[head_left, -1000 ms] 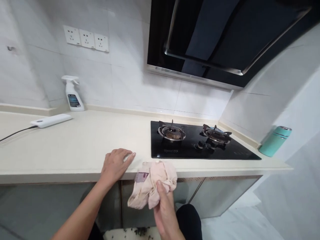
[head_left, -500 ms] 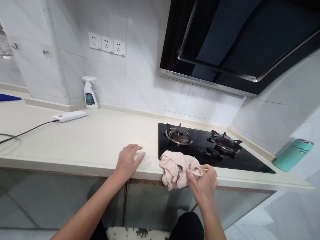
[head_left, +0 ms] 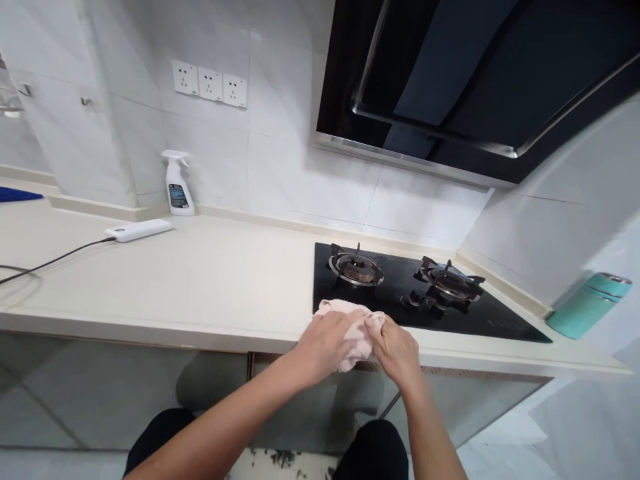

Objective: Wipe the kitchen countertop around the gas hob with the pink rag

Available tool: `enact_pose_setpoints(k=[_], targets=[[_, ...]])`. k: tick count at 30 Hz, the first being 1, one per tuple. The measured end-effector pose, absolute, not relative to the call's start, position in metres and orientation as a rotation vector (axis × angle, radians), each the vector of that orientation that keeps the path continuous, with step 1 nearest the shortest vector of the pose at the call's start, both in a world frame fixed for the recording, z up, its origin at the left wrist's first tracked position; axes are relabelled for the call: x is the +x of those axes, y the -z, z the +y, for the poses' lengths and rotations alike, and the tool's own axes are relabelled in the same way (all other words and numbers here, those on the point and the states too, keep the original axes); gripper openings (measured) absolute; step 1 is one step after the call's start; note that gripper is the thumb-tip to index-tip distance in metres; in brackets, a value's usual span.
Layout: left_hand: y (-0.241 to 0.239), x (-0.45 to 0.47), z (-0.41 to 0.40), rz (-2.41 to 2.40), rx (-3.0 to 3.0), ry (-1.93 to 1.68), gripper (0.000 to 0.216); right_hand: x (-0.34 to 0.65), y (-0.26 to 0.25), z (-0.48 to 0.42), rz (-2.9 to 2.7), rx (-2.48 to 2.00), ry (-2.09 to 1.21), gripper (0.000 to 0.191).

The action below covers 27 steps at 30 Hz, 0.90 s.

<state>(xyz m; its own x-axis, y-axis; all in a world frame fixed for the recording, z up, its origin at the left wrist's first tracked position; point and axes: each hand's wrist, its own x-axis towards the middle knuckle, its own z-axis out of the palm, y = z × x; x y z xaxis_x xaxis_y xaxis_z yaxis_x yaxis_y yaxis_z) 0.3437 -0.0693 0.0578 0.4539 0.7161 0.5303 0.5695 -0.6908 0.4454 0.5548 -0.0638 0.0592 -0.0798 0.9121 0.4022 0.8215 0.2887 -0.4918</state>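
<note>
A crumpled pale pink cloth (head_left: 356, 331) sits at the front edge of the cream countertop (head_left: 210, 280), just in front of the black glass gas hob (head_left: 400, 300). My left hand (head_left: 324, 345) grips the cloth from the left with its fingers curled into it. From the right, my right hand (head_left: 397, 348) holds the same cloth, fingers closed on the fabric. Much of the cloth is hidden under both hands.
Two burners (head_left: 356, 267) sit on the hob under a black range hood (head_left: 465, 80). A white spray bottle (head_left: 177, 184) stands by the wall, and a white power strip (head_left: 139, 231) with its cable lies on the counter's left side. A teal flask (head_left: 587, 305) stands at the far right.
My left hand left the counter edge and moved right onto the cloth. The cloth went from hanging below the counter edge to resting at the hob's front edge between both hands.
</note>
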Motion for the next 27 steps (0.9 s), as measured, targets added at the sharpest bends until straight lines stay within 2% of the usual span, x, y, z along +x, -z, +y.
enact_pose_setpoints(k=[4,9,13,15,22,24,27], targets=[[-0.070,0.316,-0.053,1.120,2.105,-1.188,0.034,0.566,-0.069,-0.065,-2.013,-1.352,-0.532,0.040],[-0.090,0.296,-0.047,1.126,1.816,-1.347,0.026,0.569,-0.062,-0.066,-1.990,-1.220,-0.504,0.022],[-0.094,0.295,-0.040,1.222,1.720,-1.403,0.026,0.560,-0.057,-0.074,-1.758,-1.097,-0.932,0.037],[-0.099,0.297,-0.033,1.267,1.758,-1.474,0.026,0.552,-0.055,-0.078,-1.677,-1.020,-1.034,0.043],[-0.101,0.298,-0.010,1.522,2.134,-1.257,0.036,0.539,-0.028,-0.067,-1.360,-1.111,-0.943,0.063],[-0.096,0.301,-0.021,1.522,2.208,-1.372,0.035,0.539,-0.022,-0.064,-1.267,-1.132,-0.947,0.065],[-0.084,0.310,-0.049,1.352,2.417,-1.536,0.021,0.536,-0.020,-0.065,-1.140,-1.116,-0.964,0.074]])
